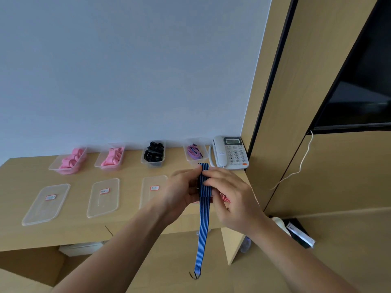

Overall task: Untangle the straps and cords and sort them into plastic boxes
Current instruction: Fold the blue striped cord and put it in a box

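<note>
A blue striped strap (pixel 203 218) is wound into a coil between my hands above the desk's right end, and its long tail hangs down past the desk edge to a dark hook. My left hand (pixel 182 192) grips the coil from the left. My right hand (pixel 230 193) pinches the strap's blue band from the right. A red striped strap (pixel 224 197) shows just under my right hand. Along the back stand plastic boxes: two with pink straps (pixel 70 160) (pixel 112 157), one with black cords (pixel 154 154), one with a purple strap (pixel 193 152).
Three clear lids with red-edged labels (pixel 46 203) (pixel 103 196) (pixel 153 188) lie flat on the wooden desk (pixel 84 231). A white telephone (pixel 231 153) stands at the back right corner. A wooden panel and a dark screen rise on the right.
</note>
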Action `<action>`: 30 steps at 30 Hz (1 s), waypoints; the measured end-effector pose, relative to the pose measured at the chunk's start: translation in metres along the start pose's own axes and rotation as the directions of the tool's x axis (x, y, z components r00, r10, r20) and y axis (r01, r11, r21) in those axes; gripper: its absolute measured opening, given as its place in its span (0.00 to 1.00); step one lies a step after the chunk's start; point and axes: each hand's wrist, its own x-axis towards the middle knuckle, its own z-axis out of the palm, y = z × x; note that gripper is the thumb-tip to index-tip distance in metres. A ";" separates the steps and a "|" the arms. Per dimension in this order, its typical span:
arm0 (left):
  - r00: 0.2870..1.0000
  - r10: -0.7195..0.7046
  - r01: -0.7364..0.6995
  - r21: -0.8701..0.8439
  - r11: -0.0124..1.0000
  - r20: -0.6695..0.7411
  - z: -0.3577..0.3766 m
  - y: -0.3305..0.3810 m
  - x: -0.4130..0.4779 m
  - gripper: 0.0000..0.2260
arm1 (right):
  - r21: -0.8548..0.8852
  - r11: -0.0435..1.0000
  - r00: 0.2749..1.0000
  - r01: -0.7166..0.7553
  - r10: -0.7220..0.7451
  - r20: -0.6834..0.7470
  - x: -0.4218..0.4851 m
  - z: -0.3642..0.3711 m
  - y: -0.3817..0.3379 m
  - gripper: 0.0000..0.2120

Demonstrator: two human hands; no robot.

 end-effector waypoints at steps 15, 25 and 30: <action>0.992 0.078 -0.091 0.142 0.986 0.096 -0.001 -0.007 -0.009 0.18 | 0.423 0.537 0.676 -0.730 0.658 0.333 0.017 -0.009 0.000 0.18; 0.988 -0.143 0.134 0.147 0.980 0.059 -0.008 -0.011 -0.012 0.24 | 0.486 0.540 0.705 -0.687 0.656 0.268 0.033 -0.015 0.002 0.15; 0.980 -0.189 0.179 0.130 0.975 0.069 -0.007 -0.015 -0.014 0.27 | 0.341 0.751 0.818 -0.565 0.562 0.119 0.037 -0.009 0.000 0.18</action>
